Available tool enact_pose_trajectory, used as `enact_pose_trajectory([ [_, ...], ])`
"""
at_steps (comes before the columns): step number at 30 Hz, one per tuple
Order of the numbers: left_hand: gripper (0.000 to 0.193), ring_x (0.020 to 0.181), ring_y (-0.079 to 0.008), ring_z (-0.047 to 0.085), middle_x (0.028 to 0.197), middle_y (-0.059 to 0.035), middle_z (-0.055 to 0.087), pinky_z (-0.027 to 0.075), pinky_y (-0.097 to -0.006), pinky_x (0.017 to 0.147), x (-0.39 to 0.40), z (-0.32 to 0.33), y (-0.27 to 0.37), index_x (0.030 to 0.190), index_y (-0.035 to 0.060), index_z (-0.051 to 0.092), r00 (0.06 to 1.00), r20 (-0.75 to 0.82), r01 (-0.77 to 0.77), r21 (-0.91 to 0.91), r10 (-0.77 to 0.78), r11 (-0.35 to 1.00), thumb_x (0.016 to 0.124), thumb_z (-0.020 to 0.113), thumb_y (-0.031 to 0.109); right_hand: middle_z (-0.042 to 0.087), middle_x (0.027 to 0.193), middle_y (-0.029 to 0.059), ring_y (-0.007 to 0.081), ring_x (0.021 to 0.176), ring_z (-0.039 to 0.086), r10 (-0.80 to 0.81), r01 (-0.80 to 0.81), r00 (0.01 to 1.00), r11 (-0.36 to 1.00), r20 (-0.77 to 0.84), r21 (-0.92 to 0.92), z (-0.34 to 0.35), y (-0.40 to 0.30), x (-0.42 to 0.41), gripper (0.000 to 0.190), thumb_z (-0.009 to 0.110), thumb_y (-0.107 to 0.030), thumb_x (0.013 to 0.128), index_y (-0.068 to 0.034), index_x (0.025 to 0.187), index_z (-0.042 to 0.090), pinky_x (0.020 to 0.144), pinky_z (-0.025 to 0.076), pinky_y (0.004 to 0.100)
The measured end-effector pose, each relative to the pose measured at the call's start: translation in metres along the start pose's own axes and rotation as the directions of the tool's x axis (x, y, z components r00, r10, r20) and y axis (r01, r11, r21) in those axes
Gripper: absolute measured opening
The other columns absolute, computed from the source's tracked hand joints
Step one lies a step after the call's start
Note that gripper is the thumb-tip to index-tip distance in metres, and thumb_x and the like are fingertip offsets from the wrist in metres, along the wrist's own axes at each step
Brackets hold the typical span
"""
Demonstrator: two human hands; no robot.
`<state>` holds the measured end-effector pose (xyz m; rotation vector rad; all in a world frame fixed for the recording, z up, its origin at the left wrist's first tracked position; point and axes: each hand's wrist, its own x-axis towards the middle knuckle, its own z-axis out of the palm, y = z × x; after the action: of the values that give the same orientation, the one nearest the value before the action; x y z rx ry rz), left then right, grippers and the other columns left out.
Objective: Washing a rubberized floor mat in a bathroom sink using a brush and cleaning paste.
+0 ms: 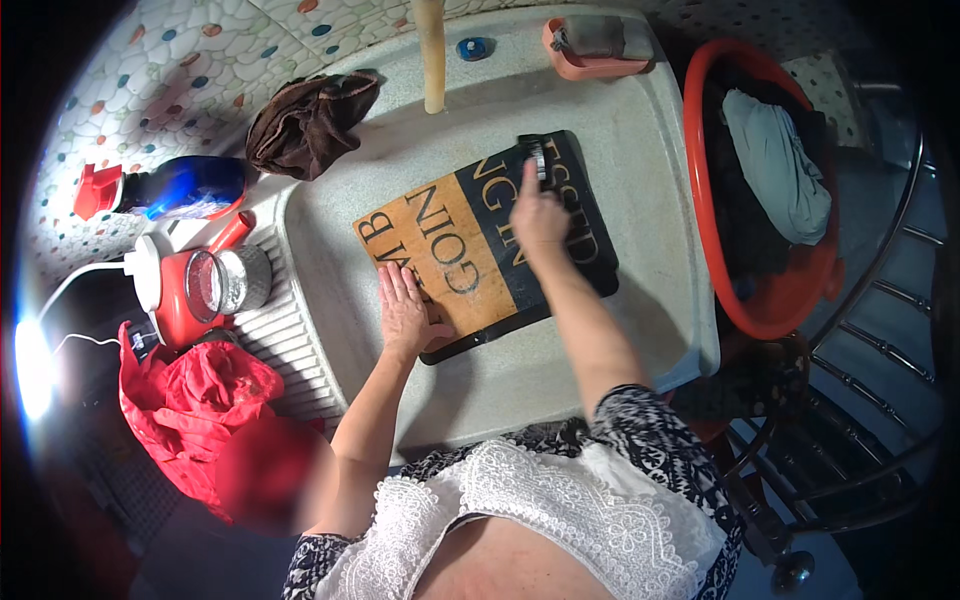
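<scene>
An orange and black mat (486,217) with large printed lettering lies slanted in a speckled stone sink (360,176). My left hand (406,307) is pressed flat on its orange part, near the lower left corner. On the black part, toward the upper right, my right hand (541,217) grips what looks like a small black scrub brush (533,155). The index finger extends along the top of the brush, and its underside is hidden against the mat. One mat corner beneath my left hand is partly covered.
A hose or tap pipe (430,60) hangs over the sink. Around the rim are a brown cloth (311,124), a blue spray bottle (191,184), a glass jar (244,277) and a pink soap dish (574,69). A red tub (696,150) of laundry stands right; red fabric (199,390) lies left.
</scene>
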<state>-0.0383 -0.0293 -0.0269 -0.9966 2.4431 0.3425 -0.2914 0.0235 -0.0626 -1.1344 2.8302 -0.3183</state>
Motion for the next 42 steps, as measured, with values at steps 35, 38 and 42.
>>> enact_pose_trajectory([
  [35, 0.128, 0.139, -0.0415, 0.007, 0.148, -0.0272, 0.011, 0.013, -0.047, 0.113, 0.002, 0.006, -0.001, 0.14, -0.0094, 0.015, 0.999, -0.034, -0.001, -0.056, -0.001, 0.998, 0.05, 0.078, 0.058, 0.062, 0.083, 0.0201, 0.035, 0.071, 0.064, -0.34, 0.397, 0.893, 0.904, 0.293, -0.16, -0.066, 0.083, 0.031, 0.049, 0.037, -0.017, 0.093, -0.02, 0.141, 0.026, 0.059, 0.052, 0.0443],
  [38, 0.127, 0.139, -0.0407, 0.008, 0.148, -0.0272, 0.011, 0.015, -0.0467, 0.112, -0.006, 0.0, -0.007, 0.14, -0.0091, 0.016, 0.999, -0.012, 0.041, -0.05, -0.041, 0.998, 0.051, 0.079, 0.056, 0.063, 0.088, 0.0227, 0.0369, 0.078, 0.065, -0.314, 0.407, 0.807, 0.91, 0.5, -0.085, -0.075, 0.05, -0.047, 0.044, 0.038, -0.02, 0.093, -0.021, 0.137, 0.036, 0.071, 0.051, 0.0479],
  [42, 0.127, 0.139, -0.0405, 0.009, 0.148, -0.0271, 0.011, 0.015, -0.0461, 0.112, -0.012, 0.004, -0.016, 0.14, -0.0087, 0.016, 0.998, 0.0, 0.07, -0.048, -0.07, 0.996, 0.05, 0.079, 0.056, 0.062, 0.091, 0.0235, 0.038, 0.086, 0.064, -0.599, 0.69, 0.66, 0.722, 0.454, -0.05, -0.082, 0.076, -0.086, 0.049, 0.039, -0.019, 0.092, -0.026, 0.14, 0.032, 0.075, 0.051, 0.0491],
])
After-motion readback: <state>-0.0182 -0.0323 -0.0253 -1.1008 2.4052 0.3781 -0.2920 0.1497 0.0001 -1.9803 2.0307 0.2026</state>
